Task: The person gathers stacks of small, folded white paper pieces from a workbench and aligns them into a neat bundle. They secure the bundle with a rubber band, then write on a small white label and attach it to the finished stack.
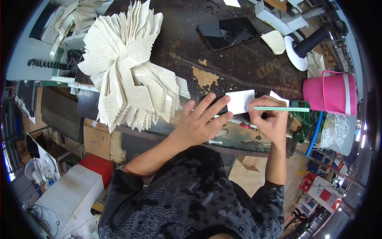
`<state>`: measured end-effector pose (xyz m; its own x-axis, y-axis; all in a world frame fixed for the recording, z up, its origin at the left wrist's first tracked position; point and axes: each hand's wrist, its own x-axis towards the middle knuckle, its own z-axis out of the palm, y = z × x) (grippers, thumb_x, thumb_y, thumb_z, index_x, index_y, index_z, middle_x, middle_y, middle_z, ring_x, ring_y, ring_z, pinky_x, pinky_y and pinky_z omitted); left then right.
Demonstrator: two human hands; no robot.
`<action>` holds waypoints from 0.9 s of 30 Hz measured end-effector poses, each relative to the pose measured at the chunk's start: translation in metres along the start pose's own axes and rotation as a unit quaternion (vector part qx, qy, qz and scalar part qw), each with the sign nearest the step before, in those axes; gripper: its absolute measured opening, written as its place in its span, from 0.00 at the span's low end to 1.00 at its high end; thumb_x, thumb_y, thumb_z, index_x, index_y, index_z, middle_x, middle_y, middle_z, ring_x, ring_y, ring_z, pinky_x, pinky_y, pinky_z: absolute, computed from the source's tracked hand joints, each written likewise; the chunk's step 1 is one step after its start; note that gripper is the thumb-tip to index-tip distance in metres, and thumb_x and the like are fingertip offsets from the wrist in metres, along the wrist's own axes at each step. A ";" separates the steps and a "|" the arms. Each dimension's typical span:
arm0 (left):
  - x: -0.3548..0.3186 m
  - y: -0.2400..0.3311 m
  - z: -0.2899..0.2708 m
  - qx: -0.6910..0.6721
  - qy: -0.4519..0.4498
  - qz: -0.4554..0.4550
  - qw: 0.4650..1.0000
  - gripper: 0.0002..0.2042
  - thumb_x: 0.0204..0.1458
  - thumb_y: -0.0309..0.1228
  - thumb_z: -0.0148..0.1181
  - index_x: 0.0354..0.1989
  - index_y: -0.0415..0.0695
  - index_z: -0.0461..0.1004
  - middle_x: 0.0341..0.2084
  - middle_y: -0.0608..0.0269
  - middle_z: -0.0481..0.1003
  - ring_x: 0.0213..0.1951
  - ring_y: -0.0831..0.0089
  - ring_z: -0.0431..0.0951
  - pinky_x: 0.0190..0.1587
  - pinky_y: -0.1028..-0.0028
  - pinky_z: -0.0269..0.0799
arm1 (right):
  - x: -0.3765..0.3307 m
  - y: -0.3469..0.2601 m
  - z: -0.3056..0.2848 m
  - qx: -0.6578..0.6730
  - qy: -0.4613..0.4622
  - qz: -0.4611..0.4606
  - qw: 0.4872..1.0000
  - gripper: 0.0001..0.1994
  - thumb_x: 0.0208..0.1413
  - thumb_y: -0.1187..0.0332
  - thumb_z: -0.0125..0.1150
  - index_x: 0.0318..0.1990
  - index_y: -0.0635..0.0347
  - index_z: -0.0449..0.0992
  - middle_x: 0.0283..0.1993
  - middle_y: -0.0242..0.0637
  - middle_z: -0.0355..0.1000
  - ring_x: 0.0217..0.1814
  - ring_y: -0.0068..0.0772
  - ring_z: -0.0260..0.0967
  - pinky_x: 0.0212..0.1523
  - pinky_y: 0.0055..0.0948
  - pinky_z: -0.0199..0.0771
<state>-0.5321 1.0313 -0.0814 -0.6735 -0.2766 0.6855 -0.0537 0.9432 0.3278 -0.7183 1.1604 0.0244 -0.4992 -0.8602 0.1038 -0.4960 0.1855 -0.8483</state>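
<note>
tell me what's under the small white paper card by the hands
The small white paper card lies on the dark worn worktop. Left hand fingers pin its left edge; whatever lies beneath the card is covered.

Bare dark table [238, 63] lies open between folded paper stack [127, 67], phone [227, 32] and pink bucket [329, 93].

A craft workshop, seen from above. A dark, scarred workbench [238, 67] with chipped paint fills the centre. At ten o'clock lies a big heap of folded paper pieces [127, 67], with more stacked behind it. A pink bucket [330, 93] sits at three o'clock. Paper offcuts [274, 20] are scattered at one o'clock. Boxes and cluttered floor surround the bench.
</note>
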 end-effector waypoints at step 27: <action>0.008 0.010 -0.007 -0.053 0.021 -0.041 0.997 0.16 0.48 0.36 0.72 0.45 0.59 0.76 0.59 0.68 0.76 0.64 0.62 0.68 0.72 0.56 0.36 | -0.020 0.012 -0.024 -0.060 0.202 -0.043 0.977 0.05 0.55 0.81 0.65 0.39 0.67 0.82 0.33 0.37 0.80 0.30 0.20 0.75 0.30 0.21 0.74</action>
<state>-0.5332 1.0369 -0.0679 -0.6377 -0.3627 0.6796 -0.0278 0.8925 0.4503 -0.7316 1.1913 0.0247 -0.6787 -0.6229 0.3890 -0.6168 0.1960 -0.7623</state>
